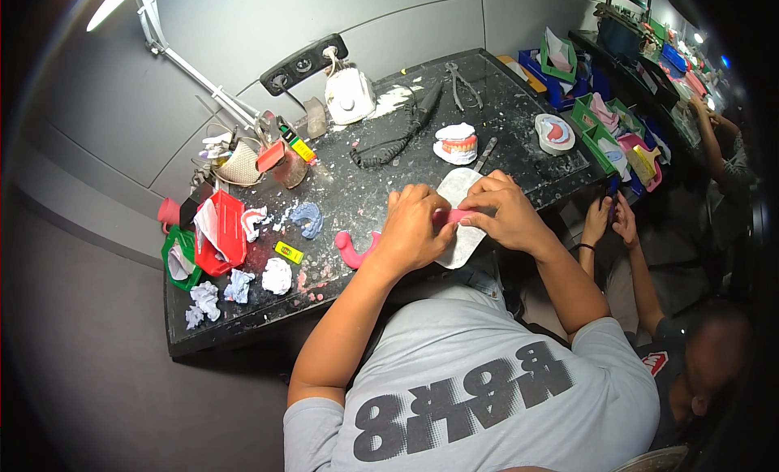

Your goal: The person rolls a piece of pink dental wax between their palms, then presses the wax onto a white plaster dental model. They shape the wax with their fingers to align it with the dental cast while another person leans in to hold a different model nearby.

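Between my hands is a pink, wax-like piece, partly covered by my fingers. My left hand is closed, its thumb and fingers pinching the piece from the left. From the other side my right hand grips it with thumb and forefinger. Under the piece lies a white oval slab at the front edge of the black bench. A curved pink arch rests just left of my left hand. Beyond the slab stand a thin metal tool and a set of model dentures on white plaster.
Crumpled white lumps, a blue-grey mould, a yellow lighter-sized box and a red box lie left. Farther back are a corded handpiece, pliers and a plaster cast. Another person's hands are at right.
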A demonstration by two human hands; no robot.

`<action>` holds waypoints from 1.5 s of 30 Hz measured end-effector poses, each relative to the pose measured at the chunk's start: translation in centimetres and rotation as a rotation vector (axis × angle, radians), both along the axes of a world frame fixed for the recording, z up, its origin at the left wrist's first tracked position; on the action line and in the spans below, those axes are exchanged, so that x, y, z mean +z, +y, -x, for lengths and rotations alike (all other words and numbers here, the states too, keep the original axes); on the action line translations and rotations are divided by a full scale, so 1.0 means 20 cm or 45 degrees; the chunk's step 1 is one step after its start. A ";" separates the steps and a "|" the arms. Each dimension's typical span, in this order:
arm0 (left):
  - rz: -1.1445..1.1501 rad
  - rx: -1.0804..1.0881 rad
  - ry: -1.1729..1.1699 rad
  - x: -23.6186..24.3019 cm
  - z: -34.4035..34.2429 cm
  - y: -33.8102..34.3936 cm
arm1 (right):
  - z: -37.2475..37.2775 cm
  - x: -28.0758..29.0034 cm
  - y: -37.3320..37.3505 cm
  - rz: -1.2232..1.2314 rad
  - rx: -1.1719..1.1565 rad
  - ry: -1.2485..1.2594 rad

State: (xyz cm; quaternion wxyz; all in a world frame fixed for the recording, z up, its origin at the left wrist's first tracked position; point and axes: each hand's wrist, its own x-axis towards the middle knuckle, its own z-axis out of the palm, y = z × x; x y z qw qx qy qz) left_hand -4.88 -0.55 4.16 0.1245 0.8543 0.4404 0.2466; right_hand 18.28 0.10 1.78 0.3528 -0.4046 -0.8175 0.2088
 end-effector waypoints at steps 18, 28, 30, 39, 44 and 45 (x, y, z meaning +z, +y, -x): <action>0.006 -0.037 -0.109 -0.06 -0.02 0.02 | -0.03 0.00 0.00 -0.022 -0.034 -0.027; -0.091 -0.023 -0.146 -0.09 0.00 0.00 | -0.04 -0.01 -0.01 -0.030 -0.081 0.014; -0.068 -0.019 -0.145 -0.08 -0.01 0.00 | -0.04 -0.01 -0.01 -0.057 -0.087 -0.010; -0.105 0.010 -0.185 -0.09 0.03 -0.01 | -0.05 0.01 -0.01 -0.041 -0.089 -0.046; -0.093 0.011 -0.164 -0.09 0.04 -0.01 | -0.06 0.02 -0.01 0.091 -0.057 -0.057; -0.101 0.008 -0.168 -0.09 0.04 -0.01 | -0.05 0.02 -0.02 0.068 -0.058 -0.076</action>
